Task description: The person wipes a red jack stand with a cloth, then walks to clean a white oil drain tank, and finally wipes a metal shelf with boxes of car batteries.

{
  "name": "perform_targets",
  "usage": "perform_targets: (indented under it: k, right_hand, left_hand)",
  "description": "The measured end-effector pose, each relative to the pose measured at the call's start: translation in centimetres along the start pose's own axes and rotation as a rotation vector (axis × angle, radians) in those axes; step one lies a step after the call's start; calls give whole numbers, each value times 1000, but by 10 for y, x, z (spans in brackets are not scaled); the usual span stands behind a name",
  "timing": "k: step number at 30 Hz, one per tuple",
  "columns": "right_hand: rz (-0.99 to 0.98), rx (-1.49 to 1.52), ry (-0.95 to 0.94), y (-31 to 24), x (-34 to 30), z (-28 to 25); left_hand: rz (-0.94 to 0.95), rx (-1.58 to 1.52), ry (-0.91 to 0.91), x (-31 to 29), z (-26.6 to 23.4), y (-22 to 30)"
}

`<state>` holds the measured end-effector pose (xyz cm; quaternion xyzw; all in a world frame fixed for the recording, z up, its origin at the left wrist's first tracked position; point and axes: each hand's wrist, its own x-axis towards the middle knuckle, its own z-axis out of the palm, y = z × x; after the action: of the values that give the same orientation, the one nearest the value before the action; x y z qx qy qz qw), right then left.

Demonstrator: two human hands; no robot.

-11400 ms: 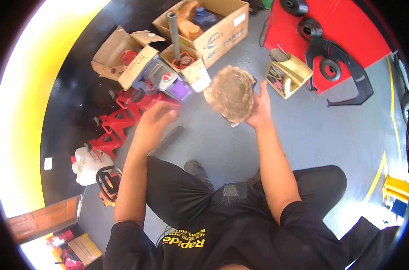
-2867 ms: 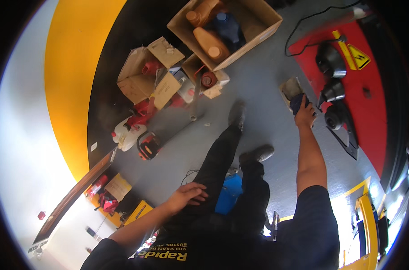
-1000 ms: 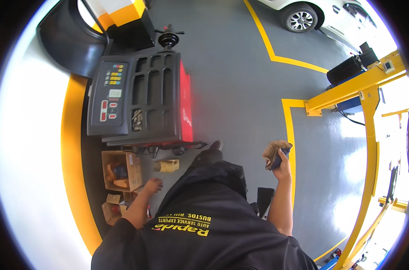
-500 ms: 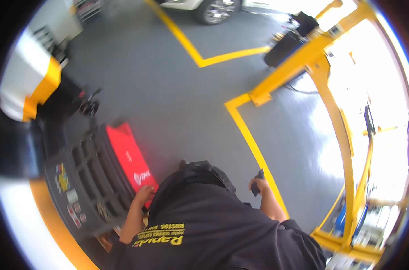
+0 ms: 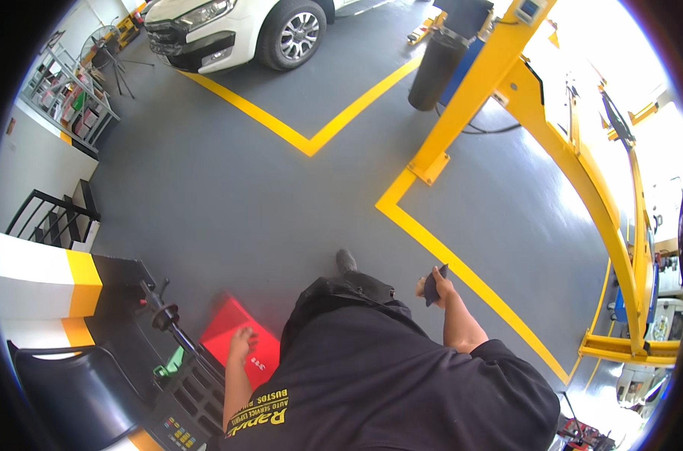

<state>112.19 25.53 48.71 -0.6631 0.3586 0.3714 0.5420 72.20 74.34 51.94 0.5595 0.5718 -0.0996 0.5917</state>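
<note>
The right hand [image 5: 444, 285] curls snugly round a dark pad [image 5: 432, 290], seemingly for secure carrying, while the left hand [image 5: 241, 343] hangs empty, fingers loosely parted.

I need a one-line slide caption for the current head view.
Right hand holding a dark pad, empty left hand near a wheel balancer, white car and yellow vehicle lift beyond.
</note>
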Motion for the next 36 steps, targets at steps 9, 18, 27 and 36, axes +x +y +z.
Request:
perform_targets:
  k: [9,18,27,36]
  right_hand:
    - [-78,-140,-195,-214,71,155]
    - [-179,-466,-237,-320,42,384]
    - [-694,-1141,-52,-371,70,505]
    - [26,-258,-312,-401,104,569]
  left_hand:
    - [-293,-411,117,6,-11,-31]
    - [-348,-594,61,91,-13,6]
    - [-236,-560,210,205,-164,108]
    - [-297,-743,368,303,-258,194]
